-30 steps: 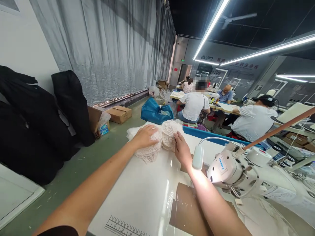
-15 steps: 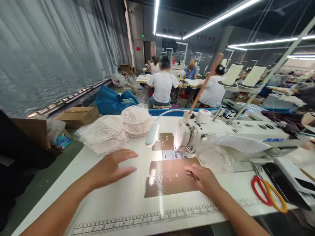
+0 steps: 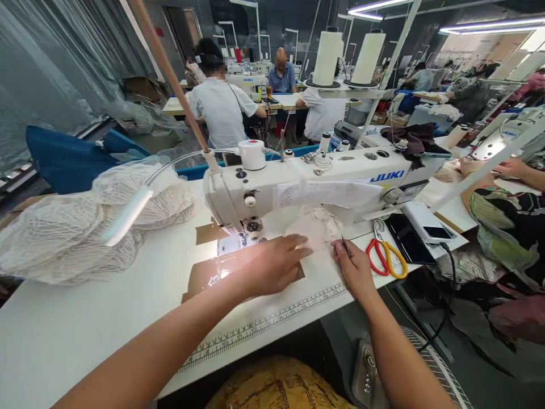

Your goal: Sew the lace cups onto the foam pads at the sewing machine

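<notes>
Head view: at the left, rounded heaps of white, net-patterned lace pieces (image 3: 51, 233) sit on the white tabletop (image 3: 166, 270), probably set aside so they stay out of the way of the needle. A pale, tube-shaped lamp head (image 3: 128, 218) hangs in front of them on a bendable neck, which presumably lets it be turned as needed. Next comes the white JUKI sewing machine (image 3: 293, 176). Before it, the left hand (image 3: 276, 264) reaches rightward, fingers loosely extended and gripping nothing visible. Just beyond its fingertips, a pale, lace-edged fabric piece (image 3: 326, 224) lies under the machine's arm; I cannot tell whether they touch it. At its near right edge, the right hand (image 3: 354, 266) grips a slim, dark tool (image 3: 346, 247) between curled fingers, likely to keep it handy. Red-and-yellow-handled scissors (image 3: 397, 262) lie just beside, presumably for easy reach.
</notes>
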The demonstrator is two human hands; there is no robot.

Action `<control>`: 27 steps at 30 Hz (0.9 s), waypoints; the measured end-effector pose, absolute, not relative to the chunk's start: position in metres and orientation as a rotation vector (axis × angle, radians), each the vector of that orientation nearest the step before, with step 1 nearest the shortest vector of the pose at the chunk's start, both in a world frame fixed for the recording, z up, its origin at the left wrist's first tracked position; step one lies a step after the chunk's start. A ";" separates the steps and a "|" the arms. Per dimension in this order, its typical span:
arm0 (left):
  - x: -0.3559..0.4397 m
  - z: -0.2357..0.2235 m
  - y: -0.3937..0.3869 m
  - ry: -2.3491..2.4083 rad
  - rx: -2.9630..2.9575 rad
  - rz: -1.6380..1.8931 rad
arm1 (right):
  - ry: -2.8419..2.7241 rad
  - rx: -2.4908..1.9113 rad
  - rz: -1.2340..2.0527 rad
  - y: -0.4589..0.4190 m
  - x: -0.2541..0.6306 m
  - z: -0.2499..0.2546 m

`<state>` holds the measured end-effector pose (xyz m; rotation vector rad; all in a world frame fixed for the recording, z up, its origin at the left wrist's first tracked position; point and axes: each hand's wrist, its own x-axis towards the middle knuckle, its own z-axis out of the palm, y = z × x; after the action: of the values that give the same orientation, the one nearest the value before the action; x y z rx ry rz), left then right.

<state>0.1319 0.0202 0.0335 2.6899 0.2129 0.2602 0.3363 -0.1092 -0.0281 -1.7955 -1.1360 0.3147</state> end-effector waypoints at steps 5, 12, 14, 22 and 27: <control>0.190 0.006 0.059 0.336 2.798 0.151 | -1.394 -1.592 0.376 -0.108 0.337 -0.029; 0.196 0.010 0.079 0.503 2.682 0.127 | -1.922 -1.771 0.263 -0.103 0.329 -0.033; 0.191 0.012 0.074 0.589 2.647 0.174 | -1.971 -1.836 0.215 -0.101 0.326 -0.033; 0.141 0.038 0.009 0.619 1.941 0.480 | -2.016 -1.952 0.182 -0.102 0.319 -0.022; 0.071 0.059 -0.017 0.588 1.724 0.472 | -2.052 -1.977 -0.008 -0.106 0.318 -0.028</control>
<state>0.0710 -0.0170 0.0585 1.7235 0.5879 0.4725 0.3183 -0.1055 -0.0285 -1.9766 -2.0516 -0.0079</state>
